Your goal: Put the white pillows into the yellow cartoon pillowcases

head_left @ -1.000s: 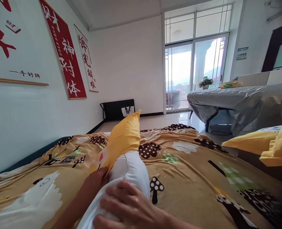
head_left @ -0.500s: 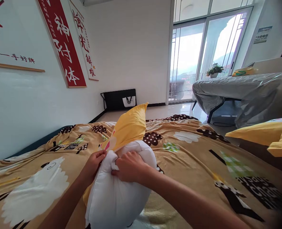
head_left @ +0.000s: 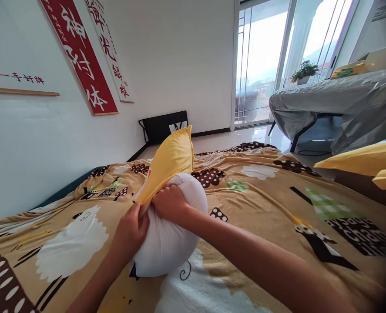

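Note:
A plump white pillow [head_left: 168, 250] stands bunched up on the patterned blanket, its upper end partly inside a yellow pillowcase [head_left: 173, 152]. My left hand [head_left: 130, 232] pinches the near edge of the pillowcase at the pillow's left side. Closed on the white fabric near the pillow's top, my right hand [head_left: 169, 203] presses in beside the case's opening. The far end of the yellow case sticks up, wrinkled. How deep the pillow reaches into it is hidden.
The tan blanket [head_left: 261, 208] with sheep prints covers the bed. More yellow fabric [head_left: 356, 157] lies at the right edge. Beyond are a plastic-covered table [head_left: 336, 91], a potted plant [head_left: 305, 71], a black folded item [head_left: 162, 126] against the wall and sliding glass doors [head_left: 261, 56].
My left hand has shifted from the pillow's upper left onto the pillowcase edge, pulling it down and nearer. The pillow sits slightly higher in view, and the camera has tilted down.

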`<state>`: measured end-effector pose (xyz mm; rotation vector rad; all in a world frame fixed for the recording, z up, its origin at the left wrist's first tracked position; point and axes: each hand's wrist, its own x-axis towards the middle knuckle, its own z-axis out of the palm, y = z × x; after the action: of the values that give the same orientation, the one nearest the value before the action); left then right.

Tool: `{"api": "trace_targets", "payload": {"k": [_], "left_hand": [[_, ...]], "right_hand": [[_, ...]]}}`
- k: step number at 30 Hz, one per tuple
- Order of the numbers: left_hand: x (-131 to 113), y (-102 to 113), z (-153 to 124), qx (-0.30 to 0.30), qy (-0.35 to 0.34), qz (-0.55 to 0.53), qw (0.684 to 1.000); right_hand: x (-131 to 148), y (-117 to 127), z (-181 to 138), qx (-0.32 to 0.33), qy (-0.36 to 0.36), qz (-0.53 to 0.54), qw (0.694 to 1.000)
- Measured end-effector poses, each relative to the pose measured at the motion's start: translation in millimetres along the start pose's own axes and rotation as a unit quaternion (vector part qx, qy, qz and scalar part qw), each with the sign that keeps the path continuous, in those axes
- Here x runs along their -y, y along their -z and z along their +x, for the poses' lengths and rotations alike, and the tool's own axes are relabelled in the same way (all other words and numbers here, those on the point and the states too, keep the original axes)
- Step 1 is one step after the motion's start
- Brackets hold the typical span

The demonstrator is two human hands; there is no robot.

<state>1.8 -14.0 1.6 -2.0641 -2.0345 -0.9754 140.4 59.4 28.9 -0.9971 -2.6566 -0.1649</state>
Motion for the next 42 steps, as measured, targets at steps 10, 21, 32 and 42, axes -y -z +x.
{"api": "trace_targets", "payload": {"k": [10, 21, 32, 42], "left_hand": [[-21.8, -28.6, -14.4, -0.037, -0.070, 0.107, 0.991], [-22.8, -29.8, -19.4, -0.103, -0.142, 0.063, 0.983], [-31.3, -21.6, -31.6, -0.141, -0.201, 0.161, 0.956], [-10.3, -18.4, -85.5, -0.128, 0.054, -0.062, 0.988]], "right_hand": [[-53.9, -10.8, -89.0, -0.352, -0.007, 0.026, 0.936], [-77.1, -34.4, -114.1, -0.237, 0.095, 0.220, 0.942], [-54.4, -20.0, -21.1, -0.053, 0.049, 0.081, 0.994], [-63.2, -35.2, -13.5, -0.228, -0.029, 0.159, 0.960]]}}
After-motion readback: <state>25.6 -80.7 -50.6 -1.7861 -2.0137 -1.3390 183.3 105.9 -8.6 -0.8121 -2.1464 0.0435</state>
